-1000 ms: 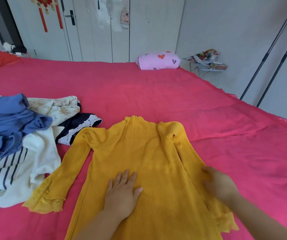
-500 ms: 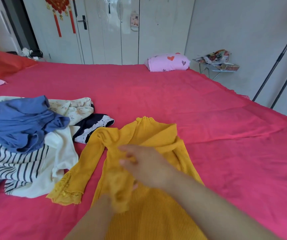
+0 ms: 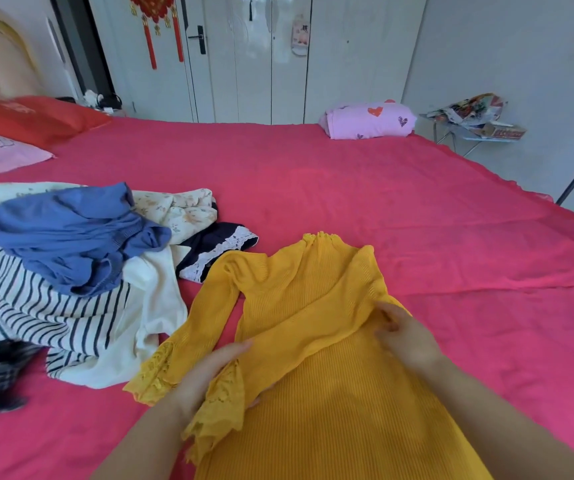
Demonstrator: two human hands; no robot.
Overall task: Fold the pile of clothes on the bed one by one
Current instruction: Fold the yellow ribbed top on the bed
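A yellow ribbed sweater lies flat on the pink bed in front of me. Its right sleeve is folded diagonally across the body, and the lace cuff drapes over my left hand, which lies flat with straight fingers on the garment. My right hand presses flat on the fold near the sweater's right side. The left sleeve stretches out toward the pile of clothes at the left: a blue top, a striped shirt, a cream garment, a floral piece and a dark one with white lace.
A folded lilac garment with hearts sits at the bed's far edge. Red and pink pillows lie far left. White wardrobe doors stand behind the bed. A small table with papers stands far right.
My right hand carried the right sleeve across the sweater's body, then drew back to the right side. The sleeve now lies diagonally with its cuff over my left hand.
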